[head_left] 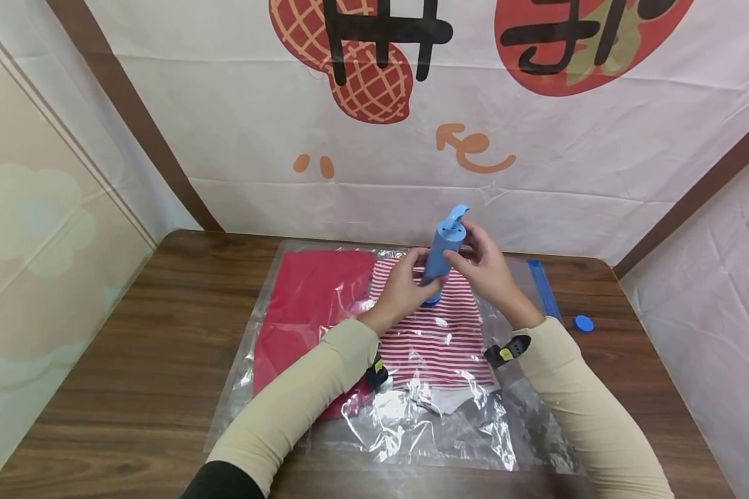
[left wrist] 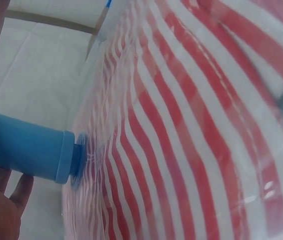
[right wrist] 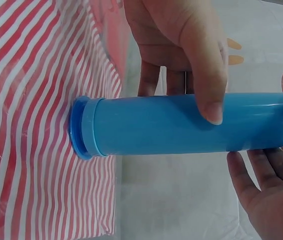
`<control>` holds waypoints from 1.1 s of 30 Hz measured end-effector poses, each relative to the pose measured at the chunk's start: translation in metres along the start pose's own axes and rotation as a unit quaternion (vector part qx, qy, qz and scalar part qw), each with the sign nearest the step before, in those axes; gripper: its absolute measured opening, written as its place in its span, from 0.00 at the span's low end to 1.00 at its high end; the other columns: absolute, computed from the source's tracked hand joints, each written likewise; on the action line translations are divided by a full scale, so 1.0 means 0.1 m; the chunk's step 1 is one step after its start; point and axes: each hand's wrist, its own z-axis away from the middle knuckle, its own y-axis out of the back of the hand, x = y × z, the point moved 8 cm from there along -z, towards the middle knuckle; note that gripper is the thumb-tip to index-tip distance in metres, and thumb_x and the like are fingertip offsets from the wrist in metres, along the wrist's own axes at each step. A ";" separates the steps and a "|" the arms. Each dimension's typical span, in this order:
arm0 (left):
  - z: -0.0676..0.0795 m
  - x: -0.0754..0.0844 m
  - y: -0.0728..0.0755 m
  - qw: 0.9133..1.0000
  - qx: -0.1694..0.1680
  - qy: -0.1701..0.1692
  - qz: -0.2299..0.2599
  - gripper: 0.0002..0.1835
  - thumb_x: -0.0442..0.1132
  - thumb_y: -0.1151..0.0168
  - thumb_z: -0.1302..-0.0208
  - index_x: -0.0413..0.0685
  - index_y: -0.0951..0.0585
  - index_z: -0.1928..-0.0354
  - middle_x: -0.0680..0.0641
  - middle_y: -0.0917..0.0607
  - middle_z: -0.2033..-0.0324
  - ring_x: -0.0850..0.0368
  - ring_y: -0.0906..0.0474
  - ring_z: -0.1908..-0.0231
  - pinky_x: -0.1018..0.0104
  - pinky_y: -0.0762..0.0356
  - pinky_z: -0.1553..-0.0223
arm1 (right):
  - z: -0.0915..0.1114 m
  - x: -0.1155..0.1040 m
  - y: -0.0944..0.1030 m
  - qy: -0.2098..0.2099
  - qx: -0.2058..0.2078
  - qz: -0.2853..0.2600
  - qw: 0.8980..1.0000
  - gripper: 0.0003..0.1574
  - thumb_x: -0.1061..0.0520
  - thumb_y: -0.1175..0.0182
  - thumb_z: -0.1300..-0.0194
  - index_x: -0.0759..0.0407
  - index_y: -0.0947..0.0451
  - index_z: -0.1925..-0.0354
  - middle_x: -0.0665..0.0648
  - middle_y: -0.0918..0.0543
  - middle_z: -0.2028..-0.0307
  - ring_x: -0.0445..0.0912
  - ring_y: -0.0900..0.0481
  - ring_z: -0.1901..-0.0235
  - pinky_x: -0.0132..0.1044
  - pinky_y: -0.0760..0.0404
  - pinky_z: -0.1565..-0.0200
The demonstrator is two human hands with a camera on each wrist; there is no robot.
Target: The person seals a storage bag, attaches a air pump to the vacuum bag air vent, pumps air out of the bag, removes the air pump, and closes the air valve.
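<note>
A blue hand pump [head_left: 440,256] stands tilted on a clear plastic storage bag [head_left: 412,443], its flanged base against the film over a red-and-white striped garment [head_left: 431,346]. My left hand [head_left: 406,284] grips the lower barrel, thumb across it in the right wrist view. Higher up, my right hand [head_left: 489,267] holds the barrel near its top, with the thumb in front. The pump's light blue handle [head_left: 455,216] sticks out above the barrel. Seen from the left wrist, the pump's lower end [left wrist: 64,155] meets the wrinkled film.
Inside the bag, a red garment [head_left: 312,305] lies left of the striped one. A blue strip [head_left: 543,287] lies by the bag's right side, and a round blue cap [head_left: 583,323] sits on the wooden table [head_left: 131,360]. A printed cloth [head_left: 237,138] hangs behind the table.
</note>
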 end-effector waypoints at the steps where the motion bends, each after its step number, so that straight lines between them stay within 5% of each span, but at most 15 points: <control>1: 0.00 -0.01 0.00 1.000 0.001 0.001 0.001 0.31 0.38 0.29 0.35 0.43 0.30 0.34 0.42 0.21 0.40 0.49 0.24 0.38 0.54 0.24 0.38 | 0.00 0.00 0.00 0.002 0.001 0.001 1.000 0.38 0.67 0.41 0.28 0.70 0.43 0.26 0.71 0.29 0.34 0.61 0.29 0.36 0.63 0.33 0.34; 33: 0.03 -0.05 -0.02 1.000 -0.019 0.015 -0.002 0.31 0.40 0.30 0.33 0.43 0.30 0.31 0.40 0.21 0.37 0.46 0.24 0.37 0.51 0.25 0.37 | -0.02 0.02 -0.02 0.010 0.030 0.008 0.999 0.32 0.67 0.37 0.30 0.71 0.35 0.32 0.70 0.24 0.41 0.57 0.25 0.41 0.57 0.27 0.37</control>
